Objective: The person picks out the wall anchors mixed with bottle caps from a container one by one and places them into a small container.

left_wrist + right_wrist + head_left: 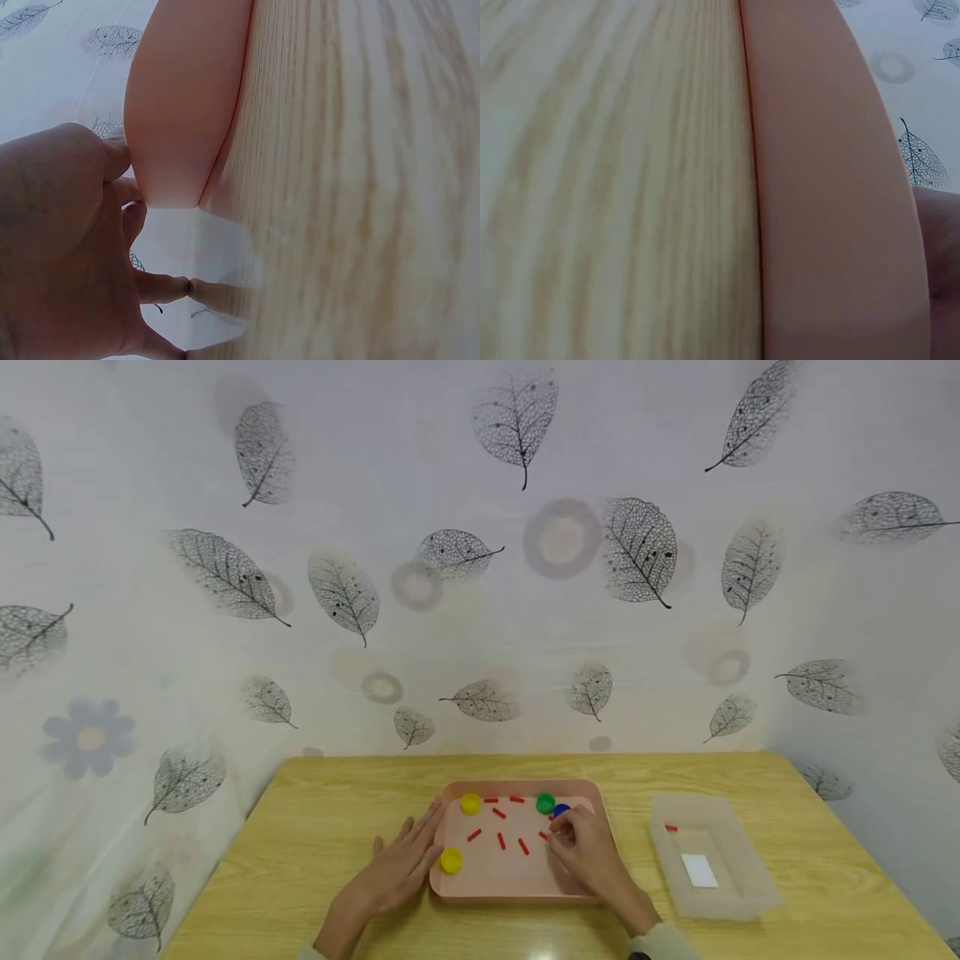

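A shallow pink tray (517, 887) lies on the table with several short red sticks (501, 841) spread over its floor. Two yellow round caps (451, 861) sit along its left side; a green cap (545, 803) and a partly covered blue cap (562, 811) are at the back right. My left hand (401, 864) rests with extended fingers against the tray's left rim. Over the tray's right part, my right hand (588, 852) has bent fingers, its fingertips right at red sticks below the blue cap; I cannot tell whether it pinches one.
Right of the tray stands a translucent plastic box (738, 852) holding a red stick (671, 828) and a white rectangular piece (699, 870). The wooden table (337, 802) runs back to a leaf-patterned curtain (480, 610).
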`<state>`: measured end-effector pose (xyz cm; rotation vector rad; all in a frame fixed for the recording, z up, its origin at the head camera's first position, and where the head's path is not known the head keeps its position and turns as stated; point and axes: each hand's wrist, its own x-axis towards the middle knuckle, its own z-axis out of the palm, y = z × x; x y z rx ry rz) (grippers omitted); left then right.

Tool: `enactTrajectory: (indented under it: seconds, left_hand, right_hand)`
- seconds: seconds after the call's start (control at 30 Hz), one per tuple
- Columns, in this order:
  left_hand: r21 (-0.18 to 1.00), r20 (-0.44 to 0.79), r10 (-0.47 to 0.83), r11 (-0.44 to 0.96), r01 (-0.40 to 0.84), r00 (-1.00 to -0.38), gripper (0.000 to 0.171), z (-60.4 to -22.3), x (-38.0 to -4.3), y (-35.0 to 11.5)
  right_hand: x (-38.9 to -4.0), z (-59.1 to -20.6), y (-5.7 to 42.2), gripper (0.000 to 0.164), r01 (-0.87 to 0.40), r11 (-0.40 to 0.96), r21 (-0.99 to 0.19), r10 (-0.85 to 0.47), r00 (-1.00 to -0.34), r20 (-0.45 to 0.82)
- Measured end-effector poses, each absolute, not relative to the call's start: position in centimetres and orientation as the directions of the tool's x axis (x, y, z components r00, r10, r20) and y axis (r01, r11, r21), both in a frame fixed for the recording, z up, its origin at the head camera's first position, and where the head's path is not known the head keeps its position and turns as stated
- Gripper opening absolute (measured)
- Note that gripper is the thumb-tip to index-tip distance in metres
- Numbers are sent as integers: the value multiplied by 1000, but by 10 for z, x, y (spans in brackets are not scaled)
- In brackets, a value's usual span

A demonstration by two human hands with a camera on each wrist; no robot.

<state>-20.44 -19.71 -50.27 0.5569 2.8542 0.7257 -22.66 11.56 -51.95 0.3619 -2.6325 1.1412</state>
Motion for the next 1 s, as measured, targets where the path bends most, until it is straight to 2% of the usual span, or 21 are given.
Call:
enactTrajectory:
  seconds: [0.33,0.8,1.0]
  left_hand:
    - [480,-56,387,819,315,-921,57,-502,-206,-197]
    - [472,-53,390,821,321,-919,56,-505,-207,-197]
    - [463,-45,388,824,325,-920,56,-507,-207,-198]
  right_hand:
    - [-230,-517,112,13,-318,737,-596,-177,-942,284]
    - [-231,-518,108,16,-309,765,-565,-199,-948,248]
    - [-227,-518,108,18,-323,757,-568,-182,-939,292]
